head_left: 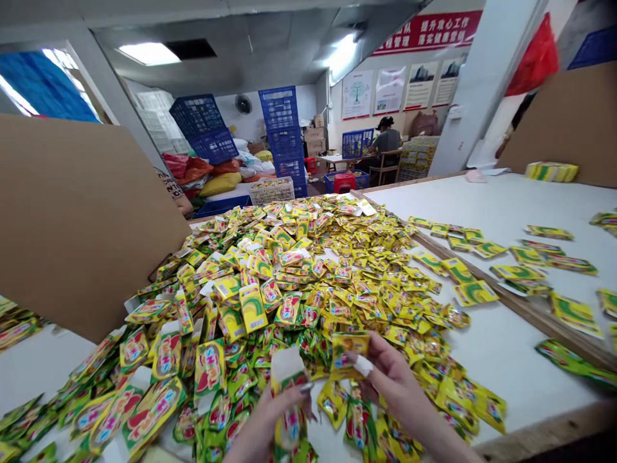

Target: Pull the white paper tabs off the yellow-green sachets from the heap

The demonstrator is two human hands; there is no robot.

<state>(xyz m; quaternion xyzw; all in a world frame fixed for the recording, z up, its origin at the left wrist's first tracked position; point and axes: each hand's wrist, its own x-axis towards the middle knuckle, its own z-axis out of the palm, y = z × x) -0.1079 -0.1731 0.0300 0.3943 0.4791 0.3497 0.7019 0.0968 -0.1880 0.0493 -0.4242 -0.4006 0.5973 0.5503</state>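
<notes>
A large heap of small yellow and green foil sachets [289, 276] covers the white table [525, 379] in front of me. My left hand [270, 421] is shut on a long green-and-yellow sachet strip [288, 402] with a white paper top. My right hand [393, 379] pinches a yellow sachet [349, 354] between thumb and fingers, and a white wrap [364, 365] covers one fingertip. Both hands are low over the near edge of the heap, a short gap apart. Bigger packets with white tabs [154, 405] lie to the left.
A wooden strip [511, 296] runs across the table, with scattered sachets [525, 263] beyond it. Tall cardboard boards [72, 218] stand at the left and right. Far back, a seated person [388, 138] works near stacked blue crates [282, 135] and sacks.
</notes>
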